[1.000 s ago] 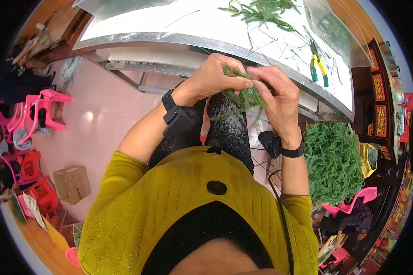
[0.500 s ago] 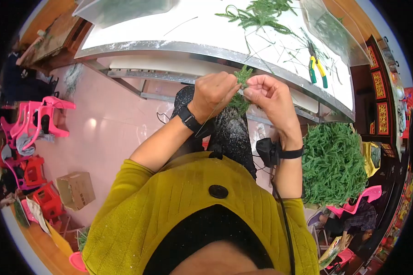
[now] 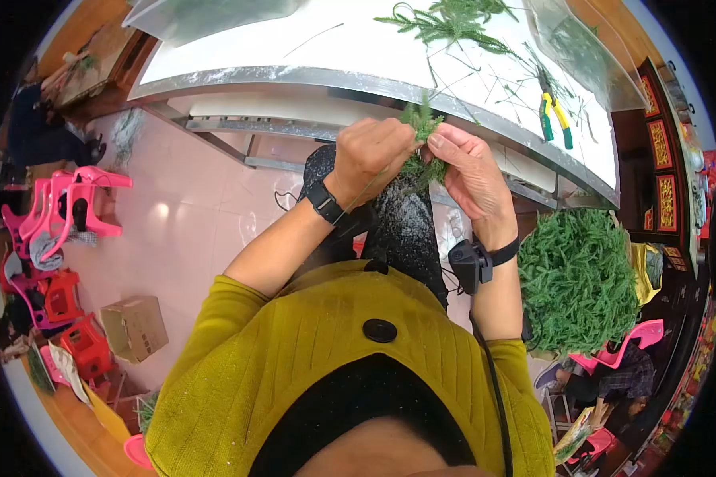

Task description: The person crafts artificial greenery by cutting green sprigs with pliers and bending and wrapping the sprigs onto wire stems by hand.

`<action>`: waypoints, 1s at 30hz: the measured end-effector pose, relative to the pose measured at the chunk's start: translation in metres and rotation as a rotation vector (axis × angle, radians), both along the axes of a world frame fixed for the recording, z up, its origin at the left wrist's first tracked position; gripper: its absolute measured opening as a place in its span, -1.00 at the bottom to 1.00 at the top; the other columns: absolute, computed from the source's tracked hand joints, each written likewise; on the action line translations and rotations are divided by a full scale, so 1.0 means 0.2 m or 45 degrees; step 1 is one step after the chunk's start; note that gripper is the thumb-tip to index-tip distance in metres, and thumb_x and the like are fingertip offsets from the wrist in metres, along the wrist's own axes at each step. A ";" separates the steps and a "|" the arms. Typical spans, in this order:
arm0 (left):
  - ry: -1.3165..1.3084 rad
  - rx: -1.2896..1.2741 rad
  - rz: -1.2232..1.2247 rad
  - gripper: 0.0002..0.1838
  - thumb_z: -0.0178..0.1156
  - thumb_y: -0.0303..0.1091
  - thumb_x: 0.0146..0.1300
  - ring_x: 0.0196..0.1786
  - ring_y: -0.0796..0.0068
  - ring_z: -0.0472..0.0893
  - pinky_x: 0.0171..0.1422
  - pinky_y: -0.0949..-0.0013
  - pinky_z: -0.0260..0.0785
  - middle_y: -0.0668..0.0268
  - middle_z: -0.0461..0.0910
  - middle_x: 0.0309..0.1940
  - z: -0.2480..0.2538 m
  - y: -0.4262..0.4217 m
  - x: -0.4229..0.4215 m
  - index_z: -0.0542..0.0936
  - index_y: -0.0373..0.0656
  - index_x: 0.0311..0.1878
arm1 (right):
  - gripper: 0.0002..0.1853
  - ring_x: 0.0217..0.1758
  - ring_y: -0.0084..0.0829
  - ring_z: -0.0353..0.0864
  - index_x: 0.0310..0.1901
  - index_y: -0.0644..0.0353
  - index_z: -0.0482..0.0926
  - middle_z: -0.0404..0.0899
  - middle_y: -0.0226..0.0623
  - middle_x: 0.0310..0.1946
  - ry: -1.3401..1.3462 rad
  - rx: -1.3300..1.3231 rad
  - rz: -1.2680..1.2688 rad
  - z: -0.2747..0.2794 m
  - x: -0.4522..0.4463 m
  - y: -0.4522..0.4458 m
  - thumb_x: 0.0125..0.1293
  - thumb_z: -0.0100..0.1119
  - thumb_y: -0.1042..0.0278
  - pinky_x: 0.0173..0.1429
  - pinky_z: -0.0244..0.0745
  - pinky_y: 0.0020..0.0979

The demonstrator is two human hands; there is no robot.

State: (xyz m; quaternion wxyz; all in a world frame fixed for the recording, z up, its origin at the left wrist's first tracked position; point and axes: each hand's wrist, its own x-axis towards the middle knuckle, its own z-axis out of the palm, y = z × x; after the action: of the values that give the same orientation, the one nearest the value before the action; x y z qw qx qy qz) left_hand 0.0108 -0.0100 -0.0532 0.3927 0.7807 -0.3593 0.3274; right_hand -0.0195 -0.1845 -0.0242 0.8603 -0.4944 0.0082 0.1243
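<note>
My left hand is closed around a small green artificial pine sprig, and a thin stem runs down from that fist past the watch strap. From the other side, the thumb and fingers of my right hand pinch the sprig's leaves. More green needles hang below, between both hands. The sprig is held over my lap, just in front of the table edge. On the white table lie loose green branches, several thin stems and yellow-and-green handled pliers.
A large heap of green sprigs stands at my right. Clear plastic bins sit on the table's ends. Pink chairs, red stools and a cardboard box are at left. Other people sit at left and lower right.
My right hand has shifted slightly, its thumb now pressed higher on the sprig. The sprig's leaves have turned and spread a little. My left hand keeps its grip nearly in place.
</note>
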 end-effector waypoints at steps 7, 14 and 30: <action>0.513 -0.201 -0.056 -0.86 0.29 -0.32 0.15 -0.57 0.27 0.54 -0.48 0.32 0.33 0.30 0.56 -0.56 -0.01 -0.05 -0.01 0.62 -0.18 -0.33 | -0.86 -0.26 -0.64 0.58 -0.15 0.35 0.64 0.66 -0.35 -0.27 -0.171 -0.233 -0.368 -0.05 -0.02 0.07 0.26 0.26 0.55 -0.12 0.48 -0.64; 1.488 -0.475 -0.730 -0.70 0.13 -0.18 0.38 -0.59 0.69 0.46 -0.58 0.62 0.23 0.41 0.55 -0.59 0.09 0.01 0.01 0.64 -0.18 -0.37 | -0.88 -0.31 -0.63 0.53 -0.18 0.36 0.63 0.63 -0.33 -0.27 -0.284 -0.238 -0.381 -0.04 -0.07 0.05 0.26 0.23 0.59 -0.20 0.45 -0.62; 1.980 -0.757 -0.844 -0.73 0.19 -0.18 0.35 -0.71 0.81 0.22 -0.66 0.68 -0.03 0.48 0.43 -0.67 0.26 0.00 -0.03 0.58 -0.20 -0.33 | -0.80 -0.29 -0.49 0.54 -0.21 0.26 0.68 0.54 -0.29 -0.33 -1.113 -1.165 -0.555 0.09 -0.08 0.02 0.11 0.25 0.68 -0.26 0.43 -0.51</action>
State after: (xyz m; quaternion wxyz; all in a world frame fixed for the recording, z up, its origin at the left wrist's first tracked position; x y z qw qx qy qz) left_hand 0.0048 -0.0104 -0.0021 0.7855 0.5042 -0.0990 -0.3450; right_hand -0.0364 -0.1814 -0.0068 0.4934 -0.8014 -0.1893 -0.2801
